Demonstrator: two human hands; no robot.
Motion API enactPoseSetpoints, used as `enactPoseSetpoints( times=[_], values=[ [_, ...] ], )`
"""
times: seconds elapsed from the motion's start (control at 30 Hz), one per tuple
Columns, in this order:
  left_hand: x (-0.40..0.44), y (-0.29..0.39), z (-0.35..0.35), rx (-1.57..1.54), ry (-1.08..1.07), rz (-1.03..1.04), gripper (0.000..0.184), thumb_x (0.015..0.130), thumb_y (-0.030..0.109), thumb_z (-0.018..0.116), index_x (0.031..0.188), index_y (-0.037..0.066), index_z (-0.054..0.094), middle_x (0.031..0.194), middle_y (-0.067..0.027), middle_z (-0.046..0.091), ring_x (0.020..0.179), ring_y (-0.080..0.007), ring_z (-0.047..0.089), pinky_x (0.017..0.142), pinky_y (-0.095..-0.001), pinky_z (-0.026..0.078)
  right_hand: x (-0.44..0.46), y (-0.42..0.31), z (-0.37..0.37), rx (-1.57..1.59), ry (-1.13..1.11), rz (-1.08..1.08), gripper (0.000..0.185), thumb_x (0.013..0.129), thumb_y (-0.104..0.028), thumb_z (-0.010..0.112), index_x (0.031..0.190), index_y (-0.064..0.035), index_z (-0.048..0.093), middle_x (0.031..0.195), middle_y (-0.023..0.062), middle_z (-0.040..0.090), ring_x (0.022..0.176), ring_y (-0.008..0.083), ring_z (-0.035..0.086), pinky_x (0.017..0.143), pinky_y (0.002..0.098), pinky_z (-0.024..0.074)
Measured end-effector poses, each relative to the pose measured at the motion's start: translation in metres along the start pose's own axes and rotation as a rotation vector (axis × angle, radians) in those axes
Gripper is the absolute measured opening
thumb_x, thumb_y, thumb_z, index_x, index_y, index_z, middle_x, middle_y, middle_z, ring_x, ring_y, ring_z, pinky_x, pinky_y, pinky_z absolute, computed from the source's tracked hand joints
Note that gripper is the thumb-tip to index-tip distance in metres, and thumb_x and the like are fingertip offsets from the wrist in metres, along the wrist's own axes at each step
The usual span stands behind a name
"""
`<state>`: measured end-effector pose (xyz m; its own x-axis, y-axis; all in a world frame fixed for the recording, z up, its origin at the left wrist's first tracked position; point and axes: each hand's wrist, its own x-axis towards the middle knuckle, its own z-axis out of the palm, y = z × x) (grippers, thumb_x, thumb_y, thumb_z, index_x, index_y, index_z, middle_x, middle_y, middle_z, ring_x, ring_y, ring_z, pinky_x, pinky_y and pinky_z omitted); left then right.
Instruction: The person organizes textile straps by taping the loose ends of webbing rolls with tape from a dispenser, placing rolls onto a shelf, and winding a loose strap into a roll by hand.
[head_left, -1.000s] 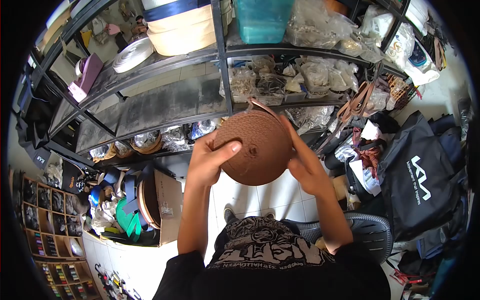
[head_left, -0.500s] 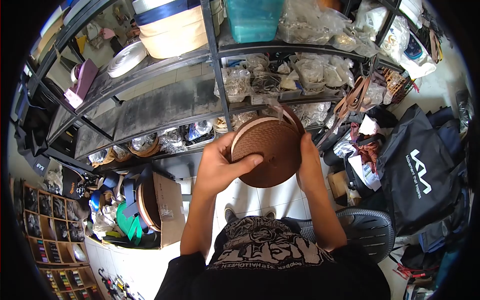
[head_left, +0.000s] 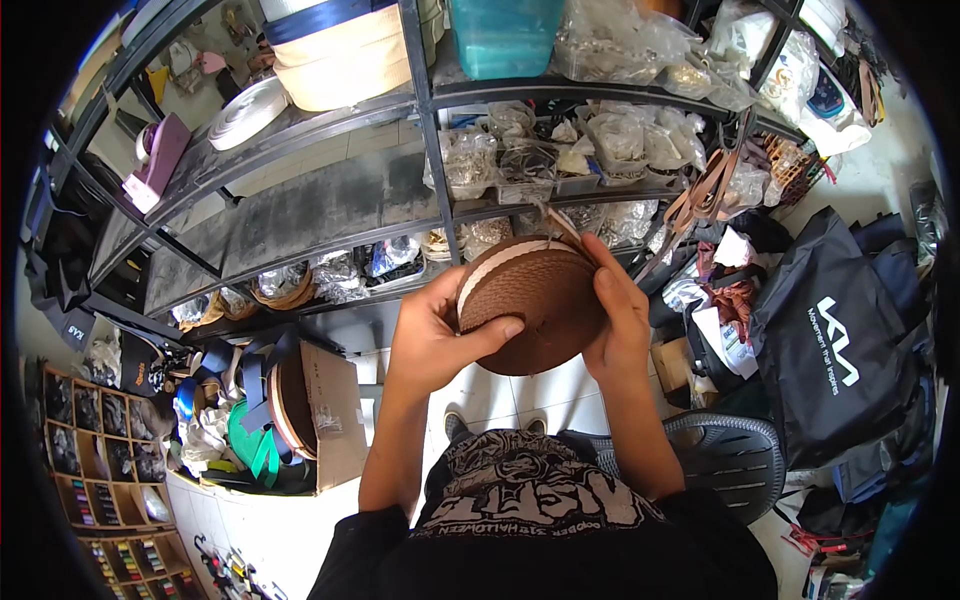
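Note:
A wide round roll of brown webbing [head_left: 540,310], with a pale band along its upper left edge, is held up in front of my body. My left hand [head_left: 432,335] grips its left side, the thumb lying across the flat face and the fingers hidden behind. On the right side, my right hand [head_left: 615,310] closes around the rim, with its fingers near the strap's loose end [head_left: 563,222] at the top. That end stands a little away from the coil.
Ahead is a black metal shelf [head_left: 330,205] with bagged parts [head_left: 625,140] and a teal bin [head_left: 505,38]. A cardboard box of webbing rolls [head_left: 335,415] stands at left. At right are a black chair [head_left: 730,465] and a black bag [head_left: 835,340].
My right hand has shifted up the rim, its fingers now bent over the upper right edge. The strap's loose end sticks out more at the top. My left hand keeps its grip.

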<state>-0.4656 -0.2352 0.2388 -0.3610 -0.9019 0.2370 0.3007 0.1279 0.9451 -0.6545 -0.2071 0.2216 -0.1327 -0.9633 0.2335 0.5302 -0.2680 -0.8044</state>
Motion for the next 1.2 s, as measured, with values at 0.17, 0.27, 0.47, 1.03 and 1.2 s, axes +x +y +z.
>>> enactPoseSetpoints(
  times=[0.17, 0.27, 0.47, 1.03, 1.2],
  values=[
    [0.0, 0.001, -0.006, 0.001, -0.064, -0.003, 0.049, 0.072, -0.001, 0.075, 0.117, -0.009, 0.055, 0.104, -0.0118, 0.065, 0.094, -0.0146, 0.061, 0.085, -0.0288, 0.049, 0.002, -0.002, -0.003, 0.024, -0.113, -0.024, 0.042, 0.094, -0.018, 0.049, 0.129, 0.0059, 0.049, 0.134, 0.0178, 0.047, 0.124, 0.0241, 0.045, 0.106, 0.0357, 0.0322],
    [0.005, 0.001, -0.011, -0.006, -0.119, 0.0, 0.049, 0.072, -0.001, 0.075, 0.116, -0.009, 0.055, 0.104, -0.0111, 0.065, 0.094, -0.0136, 0.061, 0.085, -0.0285, 0.049, 0.005, -0.007, -0.001, -0.147, -0.193, -0.14, 0.04, 0.094, -0.02, 0.049, 0.126, 0.0033, 0.052, 0.136, 0.0188, 0.045, 0.127, 0.0255, 0.042, 0.107, 0.0362, 0.0282],
    [0.007, 0.009, -0.008, -0.004, -0.162, -0.018, 0.049, 0.071, 0.0, 0.076, 0.115, -0.008, 0.056, 0.103, -0.0099, 0.065, 0.093, -0.0133, 0.06, 0.085, -0.0286, 0.048, 0.001, -0.013, 0.007, -0.392, -0.24, -0.304, 0.036, 0.088, -0.019, 0.059, 0.119, -0.0017, 0.056, 0.135, 0.0188, 0.046, 0.125, 0.0267, 0.044, 0.103, 0.0355, 0.0332],
    [-0.008, 0.037, 0.006, 0.418, -0.263, 0.344, 0.099, 0.061, 0.013, 0.086, 0.143, 0.002, 0.031, 0.122, -0.0169, 0.058, 0.111, -0.028, 0.059, 0.094, -0.0362, 0.045, -0.009, -0.034, 0.0, -0.498, -0.383, -0.711, 0.028, 0.076, -0.005, 0.066, 0.102, 0.0017, 0.066, 0.12, 0.0322, 0.053, 0.106, 0.0393, 0.06, 0.089, 0.0394, 0.0482],
    [-0.003, 0.034, 0.006, 0.52, -0.295, 0.602, 0.085, 0.068, 0.025, 0.082, 0.137, 0.0, 0.04, 0.127, -0.0218, 0.052, 0.109, -0.0343, 0.058, 0.092, -0.0406, 0.047, -0.01, -0.043, 0.003, -0.482, -0.4, -0.687, 0.027, 0.074, -0.003, 0.066, 0.101, 0.0025, 0.067, 0.119, 0.0318, 0.054, 0.105, 0.0391, 0.06, 0.088, 0.0393, 0.0487]
  ],
)
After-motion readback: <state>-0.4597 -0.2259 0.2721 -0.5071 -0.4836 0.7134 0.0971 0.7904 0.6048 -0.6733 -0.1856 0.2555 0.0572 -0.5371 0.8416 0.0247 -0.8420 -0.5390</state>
